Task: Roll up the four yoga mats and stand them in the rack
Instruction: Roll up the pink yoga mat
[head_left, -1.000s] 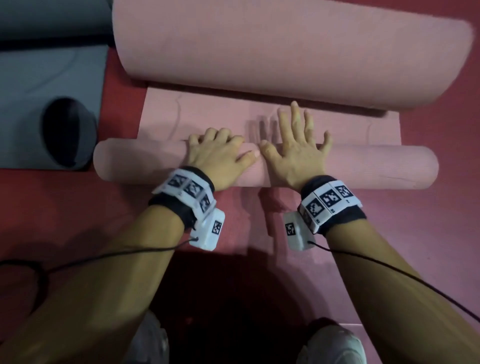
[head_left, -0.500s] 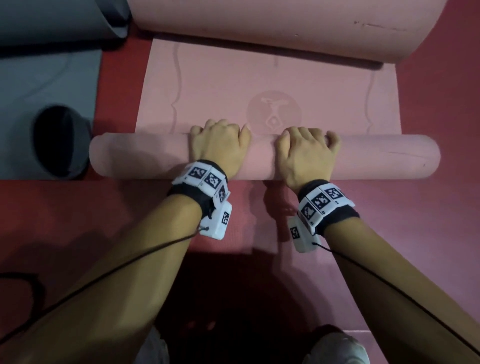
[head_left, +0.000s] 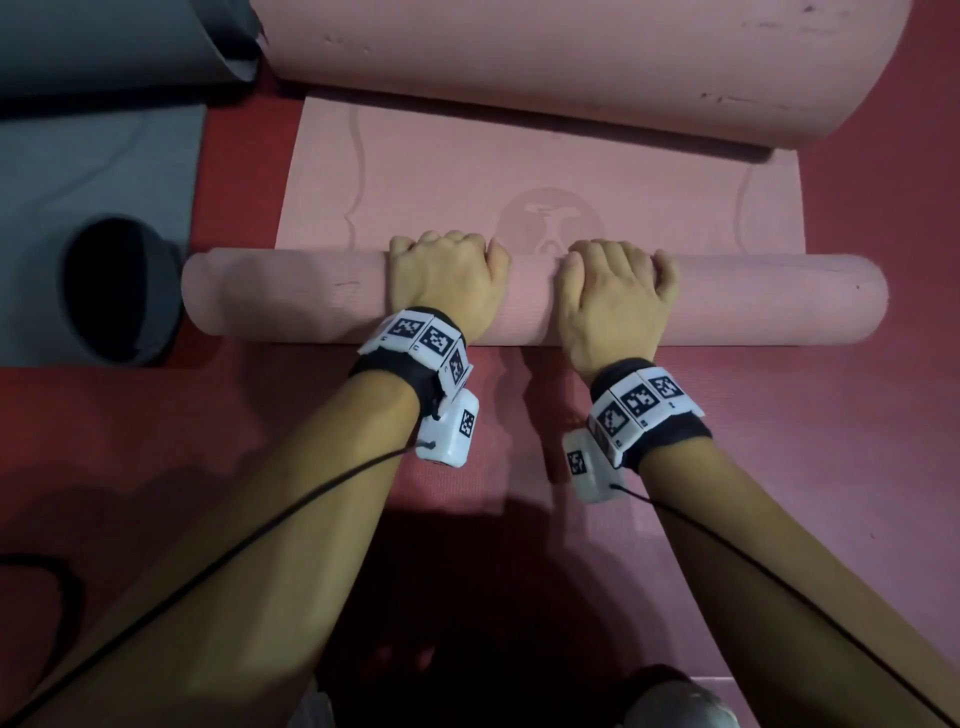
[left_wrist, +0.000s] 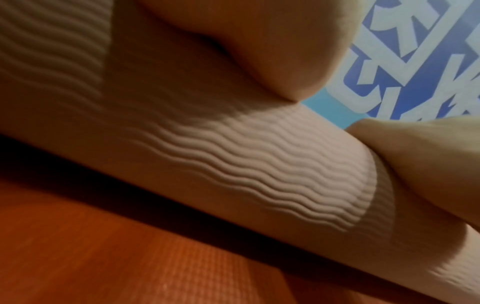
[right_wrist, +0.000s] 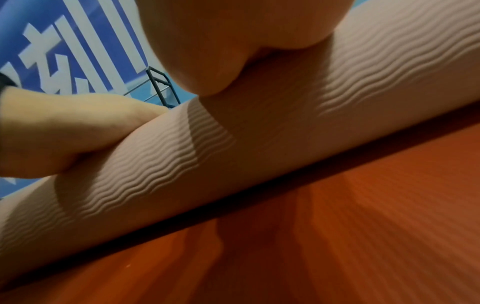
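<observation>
A pink yoga mat lies across a red mat, its near end wound into a tight roll (head_left: 291, 296) that runs left to right. My left hand (head_left: 447, 275) and right hand (head_left: 613, 286) sit side by side on the middle of the roll, fingers curled over its far side. The flat stretch of the pink mat (head_left: 441, 176) carries a round emblem just beyond my hands. Its far end curls up into a big loose curl (head_left: 571, 62). In the wrist views, each palm presses the roll's ribbed surface (left_wrist: 233, 164) (right_wrist: 285, 133).
A grey mat (head_left: 93, 171) lies at the left, its near end curled into an open tube (head_left: 122, 291) close to the pink roll's left end. The red mat (head_left: 779, 467) spreads under everything. A dark metal rack (right_wrist: 162, 88) stands far off before a blue wall.
The right hand's fingers, stretched flat a second ago, now curl over the roll like the left's. The roll has turned farther along the mat, over the lower part of the emblem.
</observation>
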